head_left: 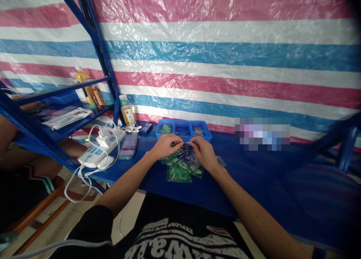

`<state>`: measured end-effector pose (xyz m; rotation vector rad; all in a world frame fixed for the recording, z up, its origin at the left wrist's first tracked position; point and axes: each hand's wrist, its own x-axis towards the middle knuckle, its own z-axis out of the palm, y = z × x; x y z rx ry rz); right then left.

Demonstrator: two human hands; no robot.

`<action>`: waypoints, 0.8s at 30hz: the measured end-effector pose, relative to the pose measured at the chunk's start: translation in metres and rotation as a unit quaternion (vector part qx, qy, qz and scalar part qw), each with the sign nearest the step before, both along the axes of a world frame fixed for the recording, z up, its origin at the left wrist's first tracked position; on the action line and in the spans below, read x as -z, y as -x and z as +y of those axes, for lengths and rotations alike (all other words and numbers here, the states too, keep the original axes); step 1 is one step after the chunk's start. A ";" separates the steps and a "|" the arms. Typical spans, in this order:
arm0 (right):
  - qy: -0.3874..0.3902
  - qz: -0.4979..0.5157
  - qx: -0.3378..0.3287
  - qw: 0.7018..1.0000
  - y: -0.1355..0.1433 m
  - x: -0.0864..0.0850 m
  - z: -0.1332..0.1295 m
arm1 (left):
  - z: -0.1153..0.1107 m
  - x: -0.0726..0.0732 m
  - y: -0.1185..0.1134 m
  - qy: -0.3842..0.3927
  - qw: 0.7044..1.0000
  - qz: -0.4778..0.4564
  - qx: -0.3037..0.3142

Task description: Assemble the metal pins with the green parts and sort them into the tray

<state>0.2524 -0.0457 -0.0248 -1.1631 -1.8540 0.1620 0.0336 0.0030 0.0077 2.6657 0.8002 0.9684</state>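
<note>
My left hand (169, 145) and my right hand (202, 150) meet fingertip to fingertip over the blue table, both pinched closed. Between them shows a thin metal pin (186, 143), its ends hidden by the fingers. Right below lies a loose pile of small dark and silver metal pins (184, 152). Several green plastic packets (179, 171) with small pale pieces inside are spread in front of the pile, and clear packets (221, 161) lie near my right wrist. Just behind my hands stands a blue three-compartment tray (209, 134), holding green packets, a few metal pins and clear packets.
Left on the table (158, 180) are a white power strip (91, 156) with tangled cables, a blurred-out flat item (128, 145), a small blue box (146, 128) and a drink bottle (127, 110). A blue metal frame (103, 56) rises there; another person's leg (63, 153) is beyond it.
</note>
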 end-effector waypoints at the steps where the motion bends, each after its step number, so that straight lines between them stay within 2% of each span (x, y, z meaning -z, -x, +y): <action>1: 0.003 -0.001 -0.002 1.000 0.000 -0.001 -0.001 | -0.001 -0.001 0.000 -0.004 1.000 -0.002 0.006; 6: 0.009 -0.008 -0.013 1.000 0.002 -0.003 -0.003 | -0.003 -0.004 -0.001 -0.013 1.000 -0.010 0.027; 11: 0.003 -0.020 -0.028 0.999 0.004 -0.002 -0.004 | -0.002 -0.001 -0.003 -0.015 0.999 -0.007 0.041; 24: 0.008 -0.053 -0.025 0.998 0.008 -0.002 -0.006 | -0.001 0.003 -0.005 -0.012 0.999 -0.002 0.042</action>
